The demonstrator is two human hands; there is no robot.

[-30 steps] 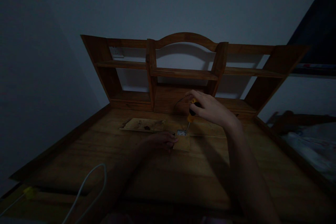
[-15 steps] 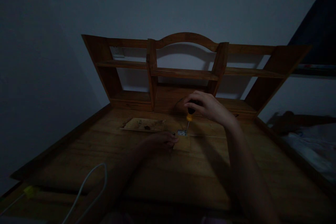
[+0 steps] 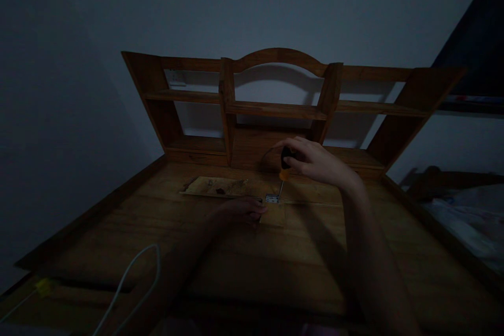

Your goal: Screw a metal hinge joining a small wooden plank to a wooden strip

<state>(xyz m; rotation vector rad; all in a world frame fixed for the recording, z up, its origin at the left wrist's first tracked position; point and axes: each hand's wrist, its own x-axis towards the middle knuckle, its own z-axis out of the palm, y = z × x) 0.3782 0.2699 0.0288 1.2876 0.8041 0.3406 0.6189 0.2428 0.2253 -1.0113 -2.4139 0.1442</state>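
Note:
A screwdriver (image 3: 284,174) with a black and yellow handle stands nearly upright, slightly tilted, in the fingers of my right hand (image 3: 313,160). Its tip meets the right end of a small metal hinge (image 3: 271,198). Under the hinge lies a small square wooden board (image 3: 274,216) on the desk. My left hand (image 3: 248,208) is closed at the left edge of that board, the fingertips beside the hinge. Something dark shows at those fingertips, too dim to make out. Any screw under the tip is too small to see.
A wooden shelf unit (image 3: 275,111) rises at the back of the desk (image 3: 220,247). A rough strip of wood (image 3: 212,186) lies behind my left hand. A white cable (image 3: 125,275) loops at the front left, near a yellow object (image 3: 44,287). Plastic bags (image 3: 468,220) are at the right.
My right hand's fingers have shifted around the screwdriver handle, and more of its black part shows. The screwdriver tip stays on the hinge, and my left hand keeps its place.

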